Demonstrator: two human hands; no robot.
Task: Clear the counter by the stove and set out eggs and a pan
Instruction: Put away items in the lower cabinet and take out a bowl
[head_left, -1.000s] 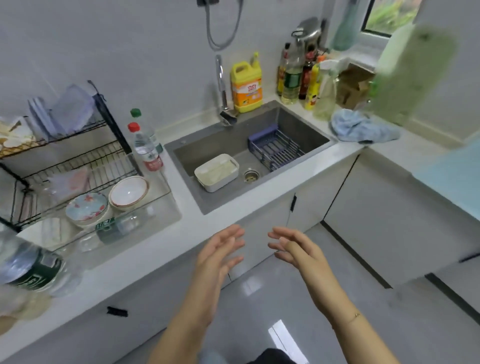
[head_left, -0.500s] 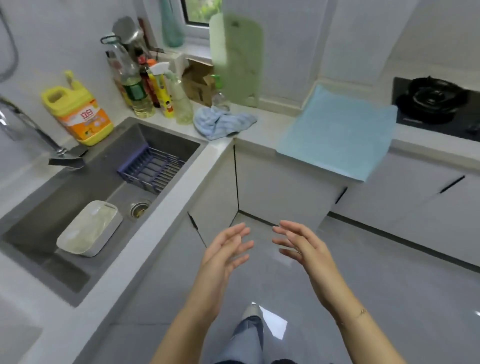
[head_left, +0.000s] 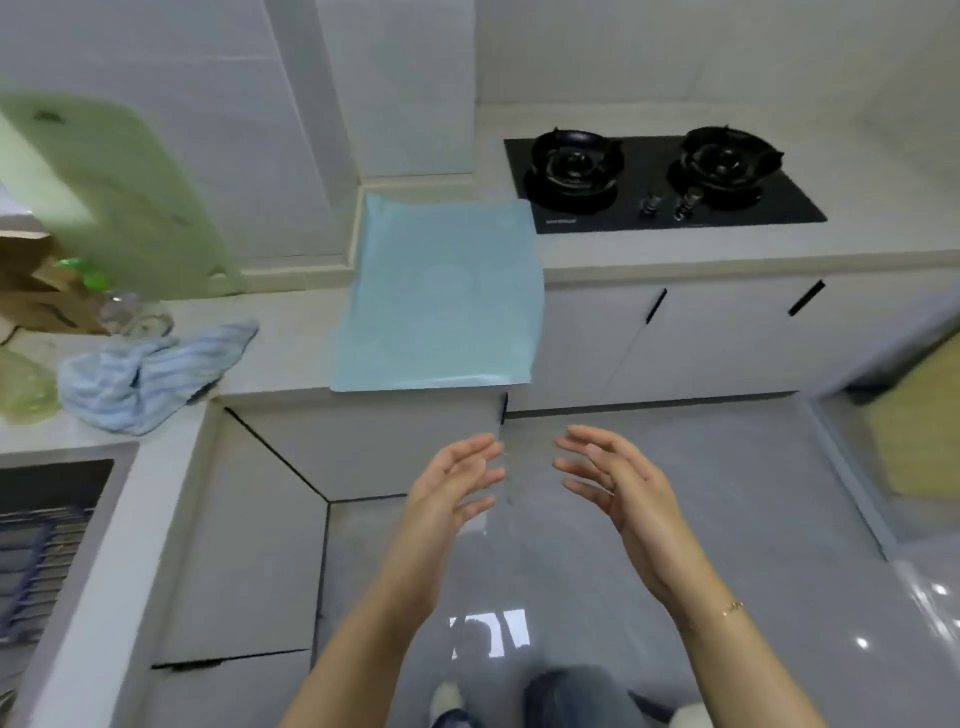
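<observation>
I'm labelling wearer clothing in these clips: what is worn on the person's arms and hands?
Both forearms are bare, with no sleeves in view and no gloves. The right hand has a thin gold-coloured chain bracelet at its wrist. The left hand and its wrist carry nothing visible.

mat (head_left: 439, 296): pale blue | stove (head_left: 660, 179): black | cloth (head_left: 150, 376): blue-white striped | board (head_left: 122, 197): light green | floor (head_left: 753, 519): grey

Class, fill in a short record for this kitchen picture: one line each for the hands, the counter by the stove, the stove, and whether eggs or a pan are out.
left hand: open, holds nothing, over the floor
right hand: open, holds nothing, facing the left
counter by stove: light blue mat lies flat, its front edge at the counter's edge
stove: two black burners, nothing on them
left of mat: crumpled blue cloth
eggs, pan: none in view
</observation>
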